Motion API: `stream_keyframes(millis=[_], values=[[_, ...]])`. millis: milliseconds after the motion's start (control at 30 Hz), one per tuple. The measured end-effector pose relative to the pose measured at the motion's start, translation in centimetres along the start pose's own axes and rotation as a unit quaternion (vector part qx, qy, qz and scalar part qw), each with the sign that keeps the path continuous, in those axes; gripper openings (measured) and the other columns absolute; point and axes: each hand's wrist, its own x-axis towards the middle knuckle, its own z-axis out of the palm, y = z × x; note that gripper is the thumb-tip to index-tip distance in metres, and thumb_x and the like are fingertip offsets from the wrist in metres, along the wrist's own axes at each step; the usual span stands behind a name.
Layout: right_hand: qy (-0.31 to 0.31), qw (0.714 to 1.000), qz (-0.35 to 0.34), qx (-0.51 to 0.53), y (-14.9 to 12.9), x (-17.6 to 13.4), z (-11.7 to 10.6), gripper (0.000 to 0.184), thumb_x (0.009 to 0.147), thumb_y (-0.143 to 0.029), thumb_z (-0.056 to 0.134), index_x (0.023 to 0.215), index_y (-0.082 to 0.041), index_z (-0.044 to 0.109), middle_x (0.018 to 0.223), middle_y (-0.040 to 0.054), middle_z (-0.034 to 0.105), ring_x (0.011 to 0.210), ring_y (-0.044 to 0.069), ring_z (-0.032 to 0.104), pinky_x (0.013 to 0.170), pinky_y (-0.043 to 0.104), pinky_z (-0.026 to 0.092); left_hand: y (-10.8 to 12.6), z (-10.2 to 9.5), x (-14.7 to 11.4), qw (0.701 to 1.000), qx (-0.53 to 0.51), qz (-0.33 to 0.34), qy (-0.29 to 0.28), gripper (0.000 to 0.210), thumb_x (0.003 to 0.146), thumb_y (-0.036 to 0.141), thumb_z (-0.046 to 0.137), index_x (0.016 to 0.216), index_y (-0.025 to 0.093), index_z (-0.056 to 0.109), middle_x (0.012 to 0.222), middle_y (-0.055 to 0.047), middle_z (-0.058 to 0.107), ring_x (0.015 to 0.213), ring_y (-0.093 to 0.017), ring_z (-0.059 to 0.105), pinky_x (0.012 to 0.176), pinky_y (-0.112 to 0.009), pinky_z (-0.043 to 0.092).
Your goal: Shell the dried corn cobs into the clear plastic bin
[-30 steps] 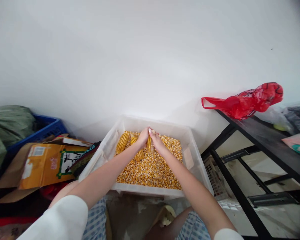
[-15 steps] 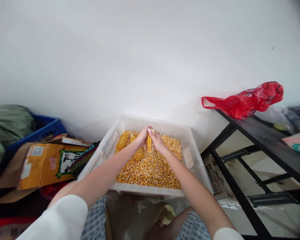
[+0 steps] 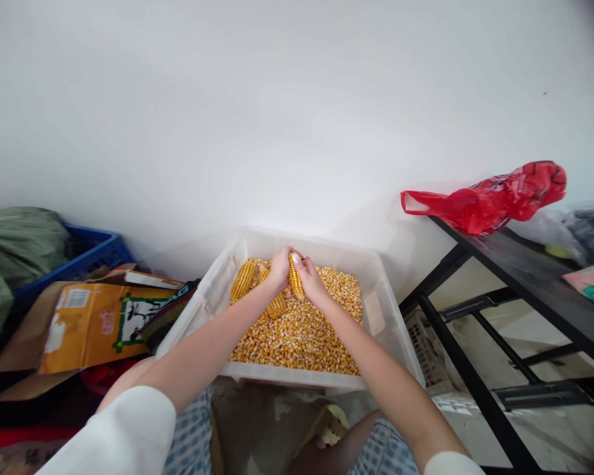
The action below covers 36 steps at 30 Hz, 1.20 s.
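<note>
Between my two hands is a yellow corn cob (image 3: 296,277), held over a bin of loose kernels. My left hand (image 3: 280,269) wraps its left side, and my right hand (image 3: 308,277) grips it from the right with the thumb on top. Loose corn kernels (image 3: 297,340) fill the bottom of the translucent plastic bin (image 3: 390,310). Another corn cob (image 3: 243,280) lies at the bin's left end. A further cob (image 3: 276,306) rests on the kernels, partly hidden behind my left hand and forearm.
On the left are a flattened orange cardboard box (image 3: 92,323), a blue crate (image 3: 96,254) and a green sack (image 3: 22,244). A red plastic bag (image 3: 495,198) lies on a black-framed table (image 3: 549,277) at right. Behind the bin rises a white wall (image 3: 297,132).
The cob in my hands has turned and tilted, showing more yellow kernels at its upper end. My right thumb has shifted along it. The view has moved slightly.
</note>
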Motion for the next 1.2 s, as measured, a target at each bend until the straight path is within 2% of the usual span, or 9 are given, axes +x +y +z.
stream_keyframes(millis=[233,367,567,667,733,833,1000,1067,1200], values=[[0.041,0.998,-0.033,-0.018,-0.2,0.0,-0.3,0.051,0.083,-0.060,0.030,0.105,-0.021,0.053,0.084,0.0047,0.060,0.070,0.018,0.058,0.054,0.027,0.049,-0.3,-0.2,0.3,1.000,-0.008,0.003,0.027,0.025,0.072,0.032,0.043,0.057,0.015,0.054,0.044,-0.001,0.053,0.044,-0.013,0.051,0.051,-0.025,0.043],[0.027,0.999,-0.027,-0.032,0.1,0.3,-0.4,0.049,0.077,-0.059,0.044,0.106,-0.021,0.054,0.084,0.0031,0.061,0.065,0.016,0.058,0.056,0.027,0.049,-0.2,0.1,0.4,0.999,-0.027,0.004,0.036,0.025,0.073,0.030,0.040,0.057,0.015,0.054,0.046,-0.003,0.055,0.050,-0.015,0.055,0.056,-0.026,0.045],[0.025,0.999,-0.018,-0.011,0.1,0.6,-0.8,0.056,0.083,-0.062,0.025,0.108,-0.022,0.055,0.082,0.0031,0.062,0.065,0.016,0.058,0.056,0.027,0.049,0.1,0.1,0.7,0.997,-0.055,-0.010,0.046,0.022,0.072,0.027,0.041,0.057,0.015,0.052,0.042,-0.001,0.051,0.052,-0.016,0.057,0.060,-0.027,0.047],[0.014,0.998,0.012,-0.055,-0.1,0.4,-1.0,0.054,0.077,-0.064,0.039,0.103,-0.020,0.056,0.078,0.0025,0.061,0.061,0.016,0.057,0.052,0.026,0.047,0.4,-0.1,0.8,0.995,-0.085,-0.026,0.044,0.021,0.073,0.026,0.039,0.060,0.015,0.052,0.045,-0.002,0.054,0.055,-0.017,0.059,0.061,-0.028,0.048],[0.028,0.993,-0.012,-0.112,-0.2,0.2,-1.1,0.051,0.075,-0.063,0.044,0.092,-0.018,0.059,0.075,0.0021,0.060,0.065,0.016,0.056,0.054,0.025,0.045,0.6,-0.2,0.9,0.993,-0.101,-0.038,0.041,0.021,0.073,0.025,0.037,0.062,0.015,0.052,0.048,-0.004,0.057,0.056,-0.018,0.060,0.061,-0.029,0.048],[0.041,0.982,-0.060,-0.172,-0.2,0.0,-1.0,0.050,0.079,-0.062,0.037,0.080,-0.018,0.061,0.070,0.0024,0.059,0.066,0.017,0.055,0.057,0.025,0.044,0.6,-0.4,1.0,0.991,-0.114,-0.043,0.050,0.019,0.072,0.023,0.038,0.065,0.015,0.053,0.050,-0.005,0.059,0.057,-0.018,0.061,0.060,-0.029,0.049],[0.049,0.985,-0.037,-0.158,0.0,-0.1,-0.8,0.053,0.082,-0.062,0.029,0.085,-0.020,0.061,0.072,0.0036,0.060,0.062,0.017,0.055,0.057,0.027,0.043,0.4,-0.6,1.2,0.989,-0.120,-0.051,0.065,0.019,0.072,0.023,0.038,0.066,0.015,0.054,0.051,-0.004,0.059,0.057,-0.018,0.061,0.059,-0.028,0.049],[0.030,0.986,-0.025,-0.160,-0.1,0.0,-0.9,0.051,0.080,-0.063,0.034,0.088,-0.020,0.061,0.071,0.0029,0.059,0.061,0.016,0.054,0.057,0.027,0.043,0.5,-0.6,1.3,0.990,-0.118,-0.044,0.071,0.019,0.072,0.023,0.038,0.066,0.014,0.054,0.051,-0.004,0.059,0.057,-0.018,0.061,0.059,-0.028,0.049],[0.024,0.978,-0.068,-0.193,-0.4,0.0,-1.0,0.043,0.077,-0.058,0.045,0.089,-0.020,0.061,0.078,0.0029,0.060,0.071,0.017,0.055,0.066,0.028,0.042,0.8,-0.6,1.1,0.990,-0.115,-0.042,0.071,0.019,0.072,0.020,0.037,0.069,0.013,0.054,0.050,-0.004,0.058,0.056,-0.018,0.060,0.057,-0.028,0.049]])
